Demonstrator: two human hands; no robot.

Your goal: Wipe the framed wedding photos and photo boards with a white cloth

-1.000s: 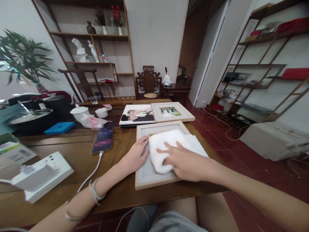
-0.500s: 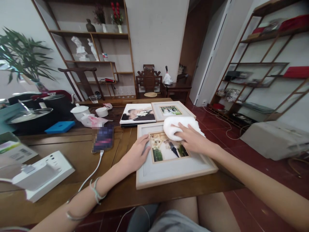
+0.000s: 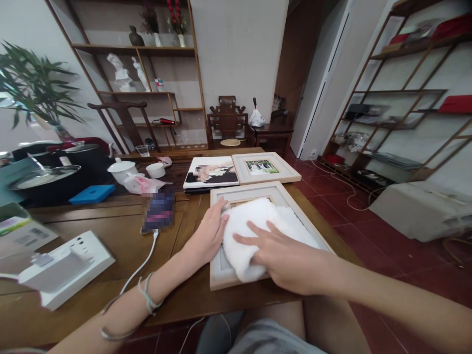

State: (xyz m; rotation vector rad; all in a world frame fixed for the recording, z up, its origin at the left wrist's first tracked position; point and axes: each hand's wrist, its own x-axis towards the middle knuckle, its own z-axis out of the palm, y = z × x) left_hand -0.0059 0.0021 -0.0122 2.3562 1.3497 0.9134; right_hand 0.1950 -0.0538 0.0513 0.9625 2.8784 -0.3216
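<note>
Head view: towel (image 3: 239,228) across photo (image 3: 239,202) inside frame (image 3: 225,283)

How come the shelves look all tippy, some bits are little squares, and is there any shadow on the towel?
In the head view, the left shelf and right shelf lean outward, probably from a wide lens; in the head view, blocky squares partly cover the phone and unframed picture; in the head view, the white towel has a shadowy fold by the right hand.
</note>
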